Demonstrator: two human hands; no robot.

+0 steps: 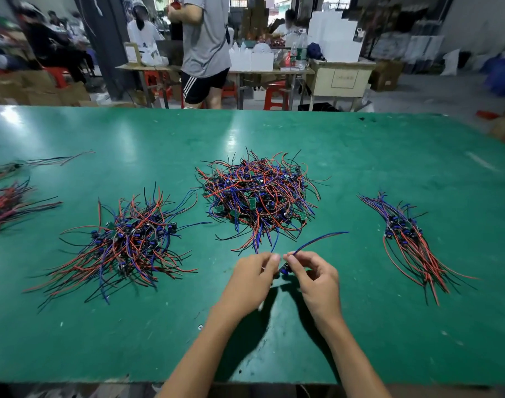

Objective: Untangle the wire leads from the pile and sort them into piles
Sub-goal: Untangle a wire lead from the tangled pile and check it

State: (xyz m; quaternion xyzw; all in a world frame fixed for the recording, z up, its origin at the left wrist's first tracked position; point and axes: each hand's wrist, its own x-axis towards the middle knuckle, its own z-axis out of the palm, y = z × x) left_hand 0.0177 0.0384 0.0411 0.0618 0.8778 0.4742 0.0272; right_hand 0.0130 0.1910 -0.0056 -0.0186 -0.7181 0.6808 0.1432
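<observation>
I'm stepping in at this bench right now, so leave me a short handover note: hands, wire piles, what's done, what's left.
Left hand and right hand: both pinch one wire lead just in front of the tangled pile.
Done: a loosely combed pile at left, a neat aligned bundle at right, more bundles at the far left edge of the green table.
Left: place the held lead, then work through the large central tangle.

Both forearms reach forward and converge; the left hand [252, 278] and right hand [314, 278] meet fingertip to fingertip, fingers curled in pinches.
</observation>
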